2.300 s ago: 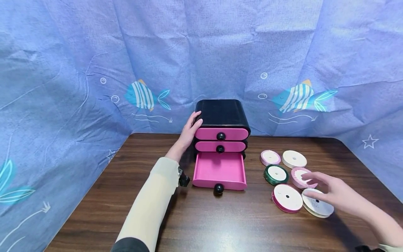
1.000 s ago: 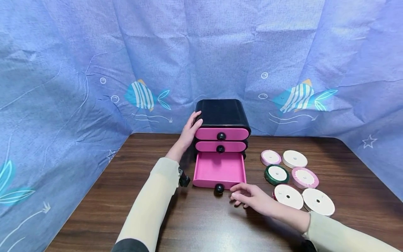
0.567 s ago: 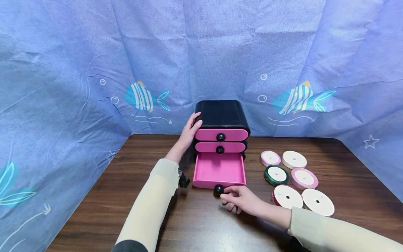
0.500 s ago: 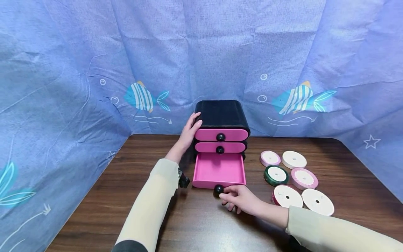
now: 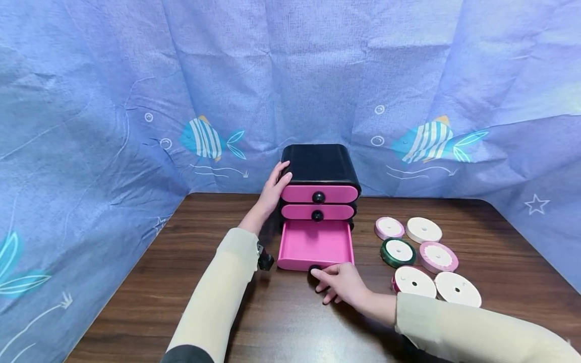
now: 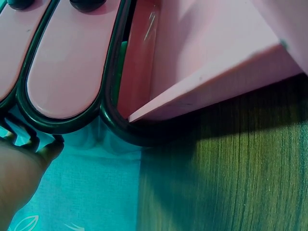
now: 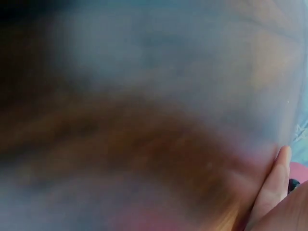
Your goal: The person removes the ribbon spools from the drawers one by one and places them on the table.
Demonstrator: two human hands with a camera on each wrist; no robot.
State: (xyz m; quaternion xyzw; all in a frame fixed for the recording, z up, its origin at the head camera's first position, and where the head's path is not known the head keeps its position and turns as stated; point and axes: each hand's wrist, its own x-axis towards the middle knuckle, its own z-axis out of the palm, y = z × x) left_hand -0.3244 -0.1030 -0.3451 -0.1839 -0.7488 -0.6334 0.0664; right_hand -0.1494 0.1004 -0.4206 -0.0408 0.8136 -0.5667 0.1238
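Observation:
A black cabinet [image 5: 320, 164] with pink drawers stands at the back middle of the table in the head view. Its bottom drawer [image 5: 295, 264] is pulled out and has nothing inside. My left hand [image 5: 272, 189] rests against the cabinet's upper left side, its fingers laid along the edge; the left wrist view shows these fingers [image 6: 50, 149] beside the black frame. At the pulled-out drawer, my right hand [image 5: 347, 285] pinches the round black knob [image 5: 313, 267], which thumb and fingers mostly cover. Blur fills most of the right wrist view, with part of the right hand [image 7: 272, 192] at its lower right.
Several ribbon spools lie in two rows on the right: a pale pink one [image 5: 389, 228], a cream one [image 5: 424, 230], a green one [image 5: 398, 252], a pink one [image 5: 439, 256], a magenta-edged one [image 5: 414, 282] and a white one [image 5: 457, 289]. A blue fish-print cloth [image 5: 313, 75] hangs behind.
My right hand has come from over the spools at the right, leftward to the bottom drawer's knob, and has taken hold of it. The left hand has stayed on the cabinet.

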